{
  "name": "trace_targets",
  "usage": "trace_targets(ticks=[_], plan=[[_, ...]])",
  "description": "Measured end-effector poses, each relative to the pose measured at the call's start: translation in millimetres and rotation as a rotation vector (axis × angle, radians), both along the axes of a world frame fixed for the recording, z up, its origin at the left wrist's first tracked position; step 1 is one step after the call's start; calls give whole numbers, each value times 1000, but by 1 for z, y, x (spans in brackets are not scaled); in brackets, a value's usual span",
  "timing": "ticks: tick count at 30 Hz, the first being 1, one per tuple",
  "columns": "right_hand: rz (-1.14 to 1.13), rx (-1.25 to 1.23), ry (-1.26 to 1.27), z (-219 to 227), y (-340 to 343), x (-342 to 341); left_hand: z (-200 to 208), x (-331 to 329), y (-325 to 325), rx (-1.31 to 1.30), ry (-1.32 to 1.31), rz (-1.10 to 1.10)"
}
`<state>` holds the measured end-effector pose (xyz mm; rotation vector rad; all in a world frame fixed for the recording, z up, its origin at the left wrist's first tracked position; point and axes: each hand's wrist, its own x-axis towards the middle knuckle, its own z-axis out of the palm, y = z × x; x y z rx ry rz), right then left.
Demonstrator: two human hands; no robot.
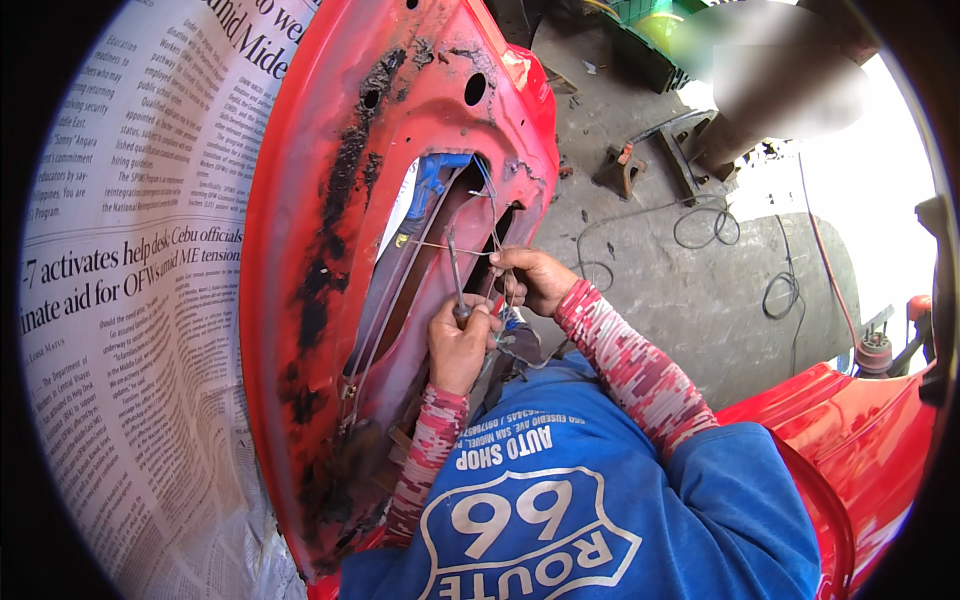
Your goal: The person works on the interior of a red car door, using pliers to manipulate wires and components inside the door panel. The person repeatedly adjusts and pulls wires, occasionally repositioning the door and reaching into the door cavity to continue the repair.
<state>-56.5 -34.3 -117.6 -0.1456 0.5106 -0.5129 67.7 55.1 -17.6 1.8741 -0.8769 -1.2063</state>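
Note:
A red car door (290, 200) stands in front of me, its inner side turned toward me, with black residue smeared along it. My left hand (458, 345) is closed around a screwdriver (455, 270), whose thin shaft points away from me over the door's opening. Just to the right, my right hand (540, 278) pinches a thin pale wire (450, 248), which runs left across the shaft toward the opening. A blue part (432, 185) and long metal rails (395, 285) show inside the door. More thin strands hang between my hands; their ends are hidden.
Printed newspaper sheets (150, 230) cover the left side. On the concrete floor (690, 265) lie dark cables (715, 225), a metal stand (620, 172) and a red hose (825, 250). A green crate (635, 40) stands at the far right. Another red body panel (860, 440) sits at right.

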Motion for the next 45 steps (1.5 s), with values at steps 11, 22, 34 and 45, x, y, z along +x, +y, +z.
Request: trace_targets(ticks=[11,22,34,45], plan=[[9,76,-136,-8,2,3,-1,-5,-1,24,-30,-1],[33,27,-95,-9,-1,1,4,-11,-4,65,-58,21],[133,26,-51,4,1,-14,2,-8,-3,29,-61,40],[194,-80,-41,7,6,-19,-1,-2,-1,30,-33,42]])
